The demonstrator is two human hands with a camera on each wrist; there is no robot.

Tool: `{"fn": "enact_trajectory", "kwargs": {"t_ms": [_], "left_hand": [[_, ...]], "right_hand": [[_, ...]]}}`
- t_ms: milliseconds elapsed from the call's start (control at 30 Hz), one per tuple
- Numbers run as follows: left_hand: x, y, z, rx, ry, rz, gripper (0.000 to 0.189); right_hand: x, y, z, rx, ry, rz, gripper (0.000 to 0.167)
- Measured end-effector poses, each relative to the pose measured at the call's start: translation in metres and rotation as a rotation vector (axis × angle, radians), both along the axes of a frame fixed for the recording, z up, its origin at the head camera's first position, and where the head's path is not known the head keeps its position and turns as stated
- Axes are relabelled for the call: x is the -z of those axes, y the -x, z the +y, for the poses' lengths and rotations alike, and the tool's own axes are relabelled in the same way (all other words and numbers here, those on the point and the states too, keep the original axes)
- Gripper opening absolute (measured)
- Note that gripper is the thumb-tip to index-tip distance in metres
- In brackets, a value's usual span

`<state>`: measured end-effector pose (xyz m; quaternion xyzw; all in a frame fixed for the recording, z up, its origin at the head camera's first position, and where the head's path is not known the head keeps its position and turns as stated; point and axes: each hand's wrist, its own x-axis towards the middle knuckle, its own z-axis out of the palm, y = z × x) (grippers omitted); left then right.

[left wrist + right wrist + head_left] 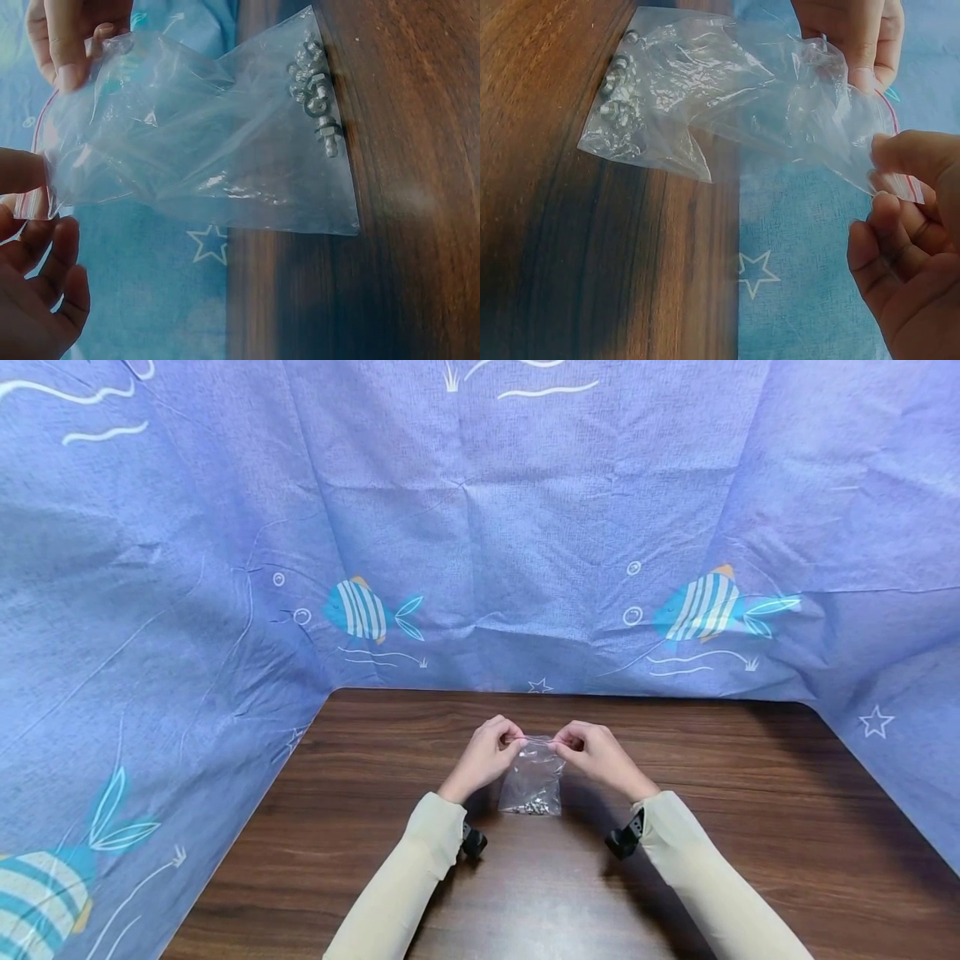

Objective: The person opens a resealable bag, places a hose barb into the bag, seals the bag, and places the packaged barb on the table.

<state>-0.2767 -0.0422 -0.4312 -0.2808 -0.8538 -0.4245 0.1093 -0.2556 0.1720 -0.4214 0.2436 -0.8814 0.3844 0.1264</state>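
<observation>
A clear zip-lock bag (534,777) with a red line along its top hangs between both hands over the table. Several small silver metal fittings (315,94) lie gathered along its bottom edge. My left hand (486,756) pinches one top corner between thumb and fingers. At the opposite top corner, my right hand (597,756) pinches the plastic the same way; the right wrist view shows its thumb on the near face by the red line. Whether the bag's mouth is sealed I cannot tell.
Beneath the hands is a dark brown wooden table (360,827). A blue fabric sheet (525,543) printed with fish and stars hangs behind it and along the sides. Black cameras (624,839) are strapped at the cuffs of the pale sleeves (405,877).
</observation>
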Motion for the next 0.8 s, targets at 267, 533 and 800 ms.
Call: {"fn": "enact_trajectory", "kwargs": {"t_ms": [267,533,800], "left_hand": [[0.0,0.0,0.0,0.031,-0.035,-0.013,0.008],[0.0,0.0,0.003,0.056,-0.009,-0.006,0.01],[0.0,-0.002,0.006,0.06,-0.002,-0.008,0.01]], "right_hand": [[-0.003,-0.001,-0.003,-0.003,-0.013,-0.055,0.004],[-0.004,0.001,-0.008,-0.034,-0.005,-0.036,0.006],[-0.002,0.0,-0.011,-0.015,-0.005,-0.029,0.006]]}}
